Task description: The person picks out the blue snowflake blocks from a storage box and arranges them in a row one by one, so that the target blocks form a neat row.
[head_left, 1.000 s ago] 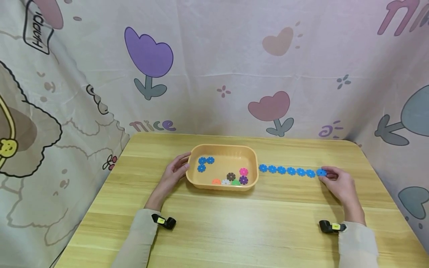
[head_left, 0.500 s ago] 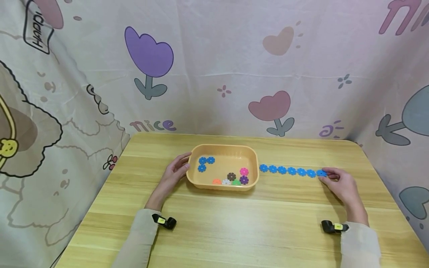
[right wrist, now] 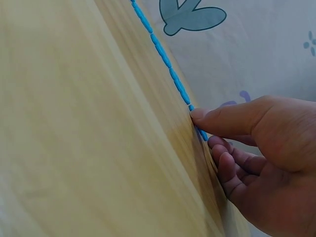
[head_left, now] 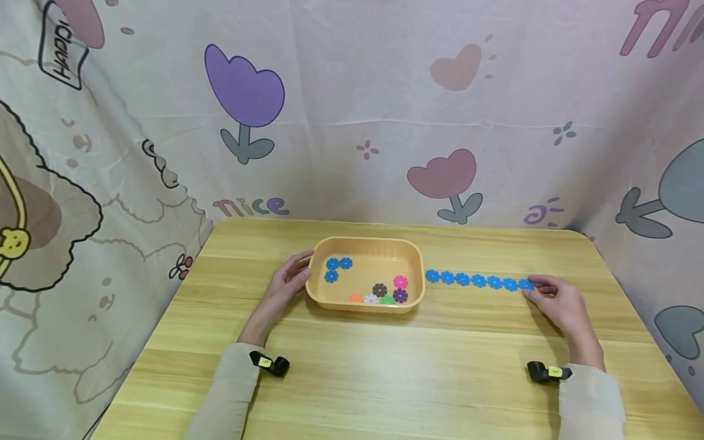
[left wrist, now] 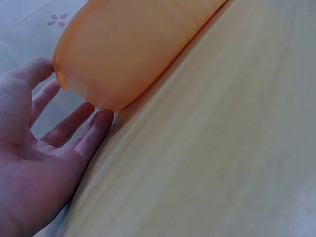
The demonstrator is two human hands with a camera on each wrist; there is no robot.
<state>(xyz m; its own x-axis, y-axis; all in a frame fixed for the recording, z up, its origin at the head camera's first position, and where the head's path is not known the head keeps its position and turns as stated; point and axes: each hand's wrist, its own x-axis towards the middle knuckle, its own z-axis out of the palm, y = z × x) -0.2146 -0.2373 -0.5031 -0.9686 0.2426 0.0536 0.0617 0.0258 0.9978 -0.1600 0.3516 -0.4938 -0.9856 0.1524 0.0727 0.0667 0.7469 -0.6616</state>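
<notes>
Over there, the pale wood-grained counter (head_left: pixel 385 379) carries a yellow-orange tray (head_left: pixel 365 242); to the tray's right, a row of blue flower-shaped discs (head_left: pixel 479 281) stretches away from it.

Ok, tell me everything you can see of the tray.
The tray is shallow, pale orange and oblong, with rounded corners and a smooth rim; it looks like plastic. It sits open side up on the table. Three blue discs lie in its far left part, six discs in other colours from near middle to right. The left hand touches its left end. A row of blue discs begins by its right end; whether they touch, I can't tell.
</notes>
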